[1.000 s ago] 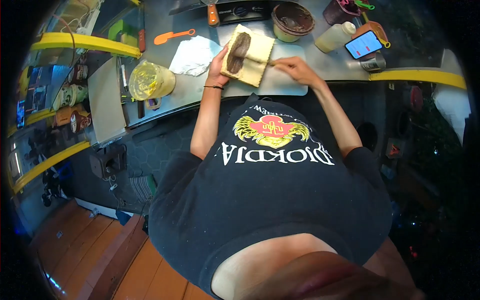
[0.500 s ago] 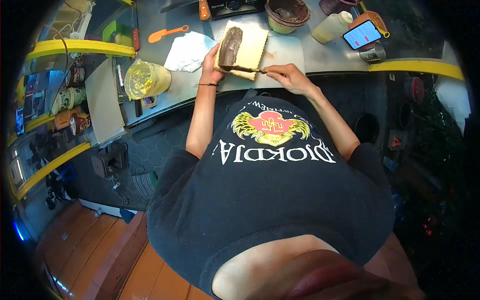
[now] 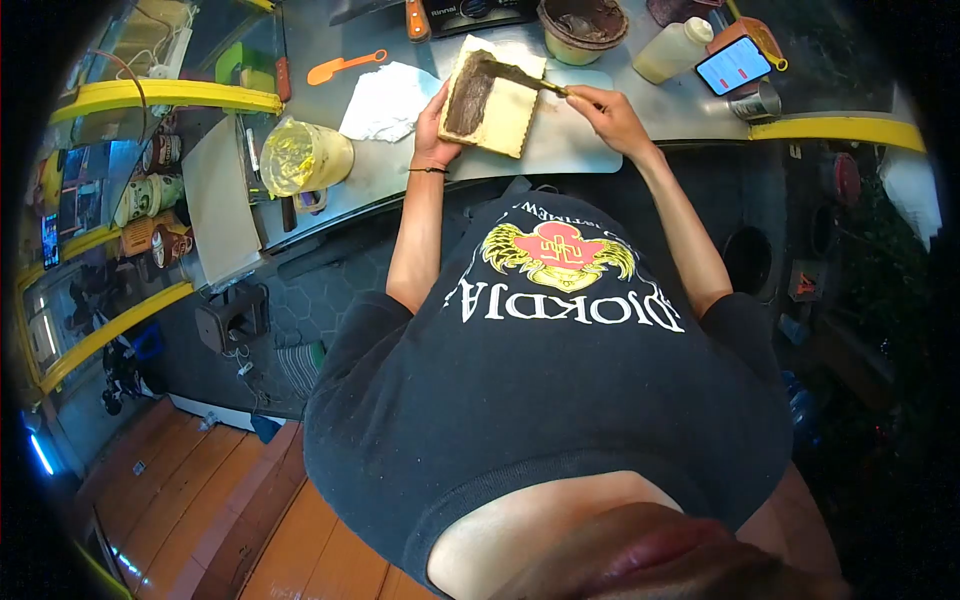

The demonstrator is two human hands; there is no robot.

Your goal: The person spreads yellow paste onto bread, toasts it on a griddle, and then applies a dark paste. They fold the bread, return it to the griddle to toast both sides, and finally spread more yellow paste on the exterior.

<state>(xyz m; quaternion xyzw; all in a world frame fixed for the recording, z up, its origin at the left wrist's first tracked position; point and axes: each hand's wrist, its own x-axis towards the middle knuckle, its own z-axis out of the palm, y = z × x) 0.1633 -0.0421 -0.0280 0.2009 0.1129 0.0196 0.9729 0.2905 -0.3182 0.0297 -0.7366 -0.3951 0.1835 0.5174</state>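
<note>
My left hand (image 3: 433, 138) grips the left edge of a pale, thick slice of bread (image 3: 512, 117) with a ridged rim, held tilted above the counter. Dark brown chocolate spread (image 3: 468, 103) coats its left side. My right hand (image 3: 611, 120) is closed around the handle of a spreading knife (image 3: 522, 77). Its blade, smeared with chocolate, lies across the upper part of the slice, touching the spread. Beside my left hand lies a crumpled white cloth or paper (image 3: 388, 103). The fingers of my left hand are partly hidden by the bread.
A tub with yellow spread (image 3: 308, 158) stands left, near an orange spatula (image 3: 345, 65). At the back are a chocolate-smeared tub (image 3: 583, 48) and a stove (image 3: 480, 14). A squeeze bottle (image 3: 674, 52), a phone (image 3: 733, 64) and a metal can (image 3: 757, 102) are at right.
The knife has moved from the slice's near edge up to its far part, blade now pointing left across the top. The chocolate patch looks wider. The whole view has shifted slightly.
</note>
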